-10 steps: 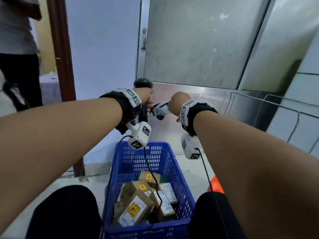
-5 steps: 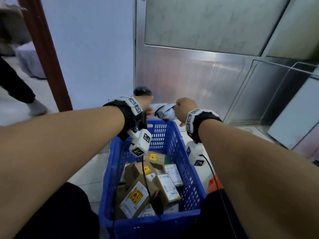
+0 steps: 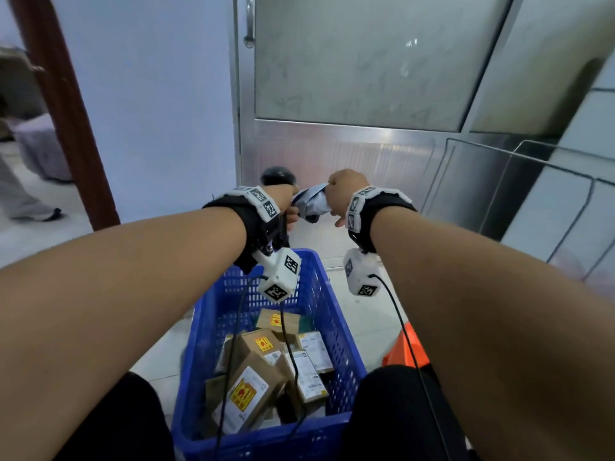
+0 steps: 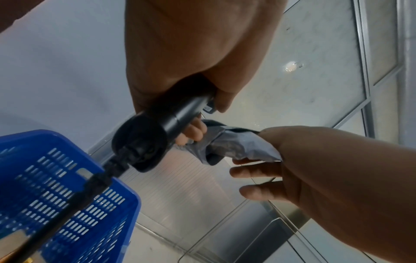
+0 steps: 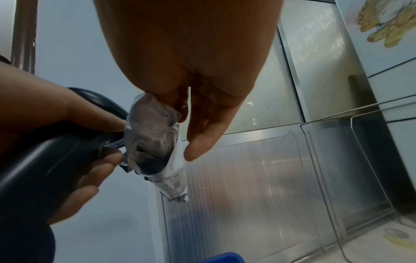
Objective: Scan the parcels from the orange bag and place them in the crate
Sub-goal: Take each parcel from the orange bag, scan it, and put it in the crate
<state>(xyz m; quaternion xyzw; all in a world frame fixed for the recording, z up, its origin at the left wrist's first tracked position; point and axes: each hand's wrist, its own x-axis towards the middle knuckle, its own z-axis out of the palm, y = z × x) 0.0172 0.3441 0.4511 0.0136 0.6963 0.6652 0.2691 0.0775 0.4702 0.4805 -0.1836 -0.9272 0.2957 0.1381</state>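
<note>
Blue crate point(image 3: 336, 331) holds boxes point(image 3: 253, 387); left hand point(image 3: 283, 202) grips scanner point(image 4: 157, 135), right hand point(image 3: 342, 191) pinches grey parcel point(image 5: 155, 142).

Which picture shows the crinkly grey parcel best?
The right wrist view: the grey parcel hangs close up, printed label showing. The left wrist view shows its crumpled end; the head view shows only a sliver between the hands.

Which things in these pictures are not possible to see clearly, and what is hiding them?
- Orange bag: head view, mostly behind the right forearm and knee; its contents are hidden.
- Grey parcel label: right wrist view, print too small and crumpled to read.
- Scanner window: every view, covered by the left hand.
- Crate: head view, lower parcels buried, near wall cut off by the bottom edge.
</note>
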